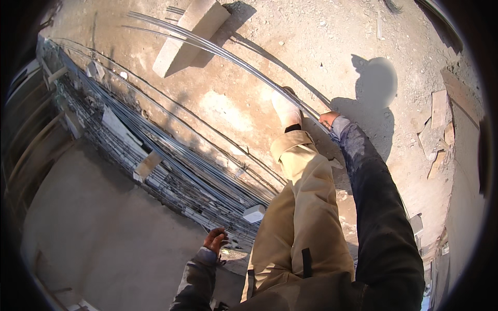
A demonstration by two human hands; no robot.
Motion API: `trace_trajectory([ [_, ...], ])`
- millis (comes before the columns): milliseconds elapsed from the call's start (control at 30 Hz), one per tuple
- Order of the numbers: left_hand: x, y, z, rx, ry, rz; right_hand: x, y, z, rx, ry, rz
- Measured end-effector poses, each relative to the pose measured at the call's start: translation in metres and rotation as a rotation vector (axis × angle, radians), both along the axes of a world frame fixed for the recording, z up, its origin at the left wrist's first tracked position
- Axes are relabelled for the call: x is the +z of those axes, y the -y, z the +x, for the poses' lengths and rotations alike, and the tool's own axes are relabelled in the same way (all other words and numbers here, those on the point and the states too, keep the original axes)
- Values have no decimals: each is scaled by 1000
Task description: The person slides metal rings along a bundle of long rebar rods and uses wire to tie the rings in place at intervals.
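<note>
rods (248,67): glossy metal | ground (358,31): rough, matt | trousers (314,205): matt cloth

Right hand (328,120) clenched around thin metal rods (244,61), well right of the rod pile (179,161); those rods pass over a pale block (178,48), right of the pile. Left hand (215,240), half-curled, hangs just left of the pile's near end, where a white block (254,213) sits.

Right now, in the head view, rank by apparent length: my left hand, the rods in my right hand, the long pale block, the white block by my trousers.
1. Rods
2. Long pale block
Left hand and white block: too alike to rank.
</note>
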State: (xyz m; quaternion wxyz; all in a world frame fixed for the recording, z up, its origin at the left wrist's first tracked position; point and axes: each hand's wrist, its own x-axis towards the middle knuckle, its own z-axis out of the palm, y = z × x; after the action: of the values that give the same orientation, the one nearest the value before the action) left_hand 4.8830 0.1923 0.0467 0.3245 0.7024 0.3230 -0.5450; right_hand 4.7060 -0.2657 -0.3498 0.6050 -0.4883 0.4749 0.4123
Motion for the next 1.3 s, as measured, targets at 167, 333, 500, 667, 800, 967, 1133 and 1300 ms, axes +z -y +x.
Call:
trace_trajectory([
  [167,-44,96,104,-247,178,-105,14,5,63,-46,-36,4],
  [333,-146,201,206,-303,207,-202,6,8,124,98,-43,-48],
  [500,-254,313,279,-449,139,-241,-14,11,135,668,510,-189],
  [667,-312,368,303,15,117,-296,-3,0,151,588,368,-143],
  [800,-335,390,312,59,85,-371,-2,6,165,315,127,-253],
  [967,-330,407,303,-209,285,-301,47,23,210,331,116,-208],
  [1133,-347,398,297,-364,425,-84,41,7,194,168,94,-188],
  [1300,-341,386,294,-81,197,-340,36,-4,176,97,45,-214],
])
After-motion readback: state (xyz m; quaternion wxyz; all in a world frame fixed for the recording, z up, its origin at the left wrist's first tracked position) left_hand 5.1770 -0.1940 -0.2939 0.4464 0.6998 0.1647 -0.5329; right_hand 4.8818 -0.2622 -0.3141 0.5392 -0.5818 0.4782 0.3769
